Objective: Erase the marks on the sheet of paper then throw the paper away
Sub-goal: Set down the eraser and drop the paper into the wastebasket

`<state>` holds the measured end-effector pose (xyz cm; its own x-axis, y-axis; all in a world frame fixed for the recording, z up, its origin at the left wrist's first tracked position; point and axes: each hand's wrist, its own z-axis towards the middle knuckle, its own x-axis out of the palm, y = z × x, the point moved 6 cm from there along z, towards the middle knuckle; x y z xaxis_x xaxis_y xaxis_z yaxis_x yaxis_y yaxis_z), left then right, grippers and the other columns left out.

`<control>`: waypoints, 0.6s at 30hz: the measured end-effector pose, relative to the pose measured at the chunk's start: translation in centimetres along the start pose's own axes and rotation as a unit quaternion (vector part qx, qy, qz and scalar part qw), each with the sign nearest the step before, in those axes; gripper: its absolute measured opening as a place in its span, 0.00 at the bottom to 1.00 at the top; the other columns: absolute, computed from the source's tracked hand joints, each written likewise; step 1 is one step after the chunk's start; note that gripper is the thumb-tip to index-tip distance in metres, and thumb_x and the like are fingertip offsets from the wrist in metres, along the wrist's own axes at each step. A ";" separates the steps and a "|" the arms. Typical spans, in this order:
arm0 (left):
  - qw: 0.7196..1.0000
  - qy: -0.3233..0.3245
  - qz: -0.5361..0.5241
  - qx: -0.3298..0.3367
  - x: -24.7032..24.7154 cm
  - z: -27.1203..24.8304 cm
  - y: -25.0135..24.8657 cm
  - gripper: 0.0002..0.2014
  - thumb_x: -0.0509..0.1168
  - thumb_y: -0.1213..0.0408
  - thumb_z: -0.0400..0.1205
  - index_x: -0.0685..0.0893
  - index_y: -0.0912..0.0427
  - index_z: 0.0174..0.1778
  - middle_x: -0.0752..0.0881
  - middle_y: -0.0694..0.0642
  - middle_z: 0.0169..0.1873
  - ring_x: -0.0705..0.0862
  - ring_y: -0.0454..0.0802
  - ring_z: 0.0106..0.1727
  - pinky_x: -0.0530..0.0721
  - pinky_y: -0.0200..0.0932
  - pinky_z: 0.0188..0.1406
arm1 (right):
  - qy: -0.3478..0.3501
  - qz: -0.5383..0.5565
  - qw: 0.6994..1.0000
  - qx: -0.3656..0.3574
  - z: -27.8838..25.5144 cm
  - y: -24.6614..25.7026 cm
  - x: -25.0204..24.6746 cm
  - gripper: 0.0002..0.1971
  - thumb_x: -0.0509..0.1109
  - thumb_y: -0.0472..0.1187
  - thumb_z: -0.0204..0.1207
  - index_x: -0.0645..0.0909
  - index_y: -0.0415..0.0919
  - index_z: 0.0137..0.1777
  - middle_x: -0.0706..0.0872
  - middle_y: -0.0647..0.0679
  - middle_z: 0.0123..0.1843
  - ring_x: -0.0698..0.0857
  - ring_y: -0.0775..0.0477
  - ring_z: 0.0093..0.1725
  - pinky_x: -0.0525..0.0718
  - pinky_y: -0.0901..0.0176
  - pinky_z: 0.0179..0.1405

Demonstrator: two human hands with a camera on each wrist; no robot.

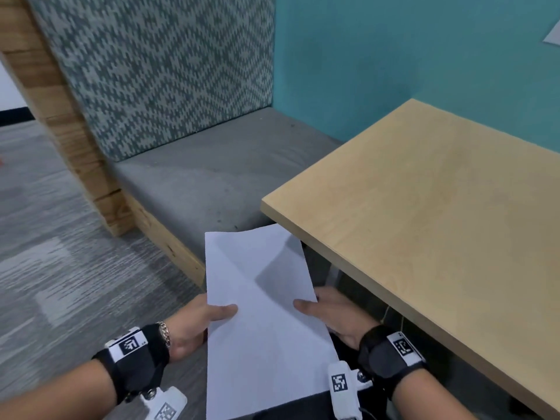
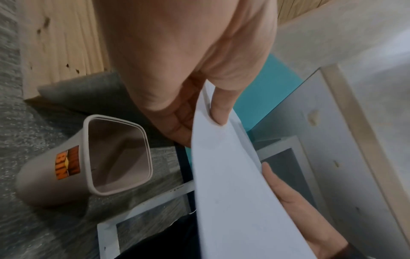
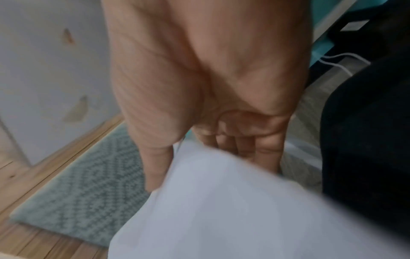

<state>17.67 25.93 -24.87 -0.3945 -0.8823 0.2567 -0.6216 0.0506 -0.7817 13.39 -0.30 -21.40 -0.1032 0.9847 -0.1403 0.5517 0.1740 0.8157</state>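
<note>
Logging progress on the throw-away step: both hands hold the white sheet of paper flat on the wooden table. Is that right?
Not quite. Both the left hand and right hand do hold the sheet of paper, but in the air beside the wooden table, not on it, as the head view shows.

Head view looks down from above; both wrist views sit close, the right perhaps blurred, sharing the paper [image 1: 260, 313].

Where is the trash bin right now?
Only the left wrist view shows the beige plastic bin: it stands on the grey carpet, left of the white paper sheet, near the wooden bench base.
</note>
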 end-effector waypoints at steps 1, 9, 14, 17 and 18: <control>1.000 -0.002 0.004 0.006 -0.3 -0.7 -0.1 0.18 0.70 0.70 0.86 0.85 0.66 0.73 0.90 0.65 0.67 0.90 0.67 0.68 0.83 0.66 0.73 | -0.001 0.000 1.000 -0.012 0.2 0.2 0.5 0.12 0.76 0.41 0.87 0.91 0.39 0.67 0.96 0.47 0.62 0.95 0.42 0.63 0.87 0.38 0.74; 0.989 -0.052 0.049 0.132 -1.6 -8.7 0.0 0.36 0.85 0.53 0.66 0.87 0.58 0.71 0.93 0.55 0.64 0.92 0.56 0.66 0.85 0.60 0.69 | 0.048 -0.145 0.983 -0.102 -3.1 5.4 3.6 0.10 0.74 0.43 0.87 0.92 0.46 0.64 0.97 0.53 0.58 0.96 0.49 0.58 0.91 0.45 0.65; 0.983 -0.065 0.052 0.165 -1.7 -12.6 0.2 0.47 0.90 0.46 0.54 0.88 0.60 0.69 0.94 0.55 0.62 0.92 0.55 0.65 0.85 0.56 0.68 | 0.064 -0.162 0.967 -0.187 -6.9 10.7 5.5 0.10 0.73 0.41 0.89 0.92 0.44 0.66 0.97 0.50 0.60 0.96 0.47 0.59 0.92 0.42 0.66; 0.972 -0.100 0.048 0.209 -1.7 -13.9 -1.3 0.41 0.87 0.49 0.55 0.90 0.63 0.65 0.95 0.56 0.59 0.93 0.55 0.62 0.84 0.56 0.66 | 0.056 -0.132 0.966 -0.217 -9.5 12.5 5.2 0.10 0.73 0.40 0.89 0.92 0.42 0.66 0.97 0.47 0.61 0.96 0.42 0.60 0.91 0.34 0.68; 0.969 -0.101 0.045 0.222 -1.4 -14.3 -2.1 0.40 0.86 0.50 0.56 0.90 0.64 0.64 0.95 0.57 0.59 0.93 0.55 0.61 0.84 0.55 0.65 | 0.054 -0.117 0.966 -0.223 -10.4 12.9 4.9 0.11 0.73 0.40 0.89 0.91 0.42 0.67 0.96 0.46 0.62 0.96 0.40 0.61 0.90 0.31 0.69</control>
<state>9.88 33.73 -15.47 -0.2660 -0.9593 0.0950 -0.2200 -0.0355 -0.9749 11.40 6.66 -5.71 -0.2803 0.9083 -0.3104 0.0929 0.3475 0.9331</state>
